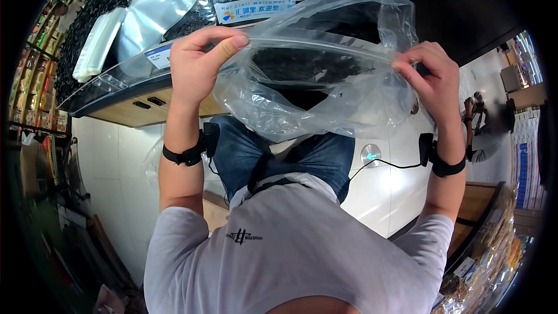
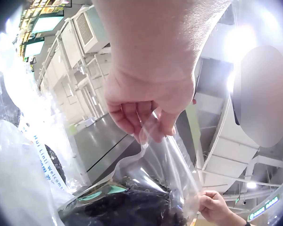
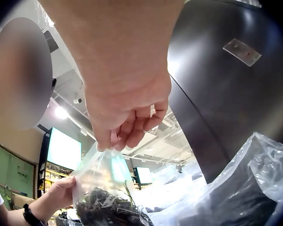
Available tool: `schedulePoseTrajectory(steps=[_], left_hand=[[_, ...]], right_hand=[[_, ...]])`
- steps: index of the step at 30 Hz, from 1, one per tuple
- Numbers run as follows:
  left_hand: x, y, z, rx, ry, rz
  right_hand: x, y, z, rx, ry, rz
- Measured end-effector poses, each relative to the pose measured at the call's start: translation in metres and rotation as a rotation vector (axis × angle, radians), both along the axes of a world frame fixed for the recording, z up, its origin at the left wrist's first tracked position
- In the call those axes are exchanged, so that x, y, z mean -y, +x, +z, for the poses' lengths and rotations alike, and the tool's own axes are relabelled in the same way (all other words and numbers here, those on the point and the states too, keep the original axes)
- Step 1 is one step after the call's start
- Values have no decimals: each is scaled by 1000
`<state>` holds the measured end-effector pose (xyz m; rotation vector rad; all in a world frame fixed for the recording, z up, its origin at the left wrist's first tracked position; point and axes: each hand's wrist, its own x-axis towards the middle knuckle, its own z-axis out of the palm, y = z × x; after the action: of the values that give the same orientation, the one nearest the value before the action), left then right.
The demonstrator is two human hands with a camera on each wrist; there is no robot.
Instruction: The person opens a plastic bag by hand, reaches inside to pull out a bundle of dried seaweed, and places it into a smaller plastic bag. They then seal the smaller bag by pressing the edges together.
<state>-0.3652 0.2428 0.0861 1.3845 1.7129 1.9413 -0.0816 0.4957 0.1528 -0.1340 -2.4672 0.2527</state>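
With thumb and fingers, my left hand [image 1: 200,64] pinches one top corner of a clear plastic bag [image 1: 314,45]. The opposite top corner is pinched by my right hand [image 1: 433,75], so the bag's upper edge stretches between the hands. Dark, dry, stringy contents [image 3: 108,207] lie in its lower part, seen in the right wrist view. The left wrist view shows the same dark mass [image 2: 127,205] below the left hand. A larger, crumpled clear bag [image 1: 273,119] surrounds the held bag in the head view.
A display bin [image 1: 110,96] at the left holds dark dried strips [image 1: 87,29], a roll of clear bags [image 1: 100,43] and filled bags. A printed label [image 1: 256,9] faces me. A black panel [image 3: 226,80] rises at the right. Shelves [image 1: 29,81] stand far left.
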Motion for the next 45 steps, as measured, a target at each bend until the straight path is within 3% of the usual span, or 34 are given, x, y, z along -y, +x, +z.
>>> schedulePoseTrajectory(steps=[9, 13, 19, 21, 24, 29, 43, 45], left_hand=[[4, 13, -2, -20, -134, -42], [9, 11, -17, 51, -41, -10], [3, 45, -17, 3, -11, -26], [-1, 57, -11, -34, -24, -43], [-4, 67, -11, -121, -36, -92], [2, 71, -17, -63, -19, -102], [16, 71, -26, -112, 31, 40], [13, 74, -29, -219, 79, 4]], right_hand=[[2, 1, -12, -21, -56, -131], [1, 5, -16, -17, -86, -101], [44, -12, -5, -40, 130, -52], [59, -24, -8, -26, 205, 76], [81, -44, -19, -3, 132, 128], [102, -64, -30, -28, 2, 201], [116, -70, -32, -38, -21, 209], [121, -71, -33, -37, -66, 206]])
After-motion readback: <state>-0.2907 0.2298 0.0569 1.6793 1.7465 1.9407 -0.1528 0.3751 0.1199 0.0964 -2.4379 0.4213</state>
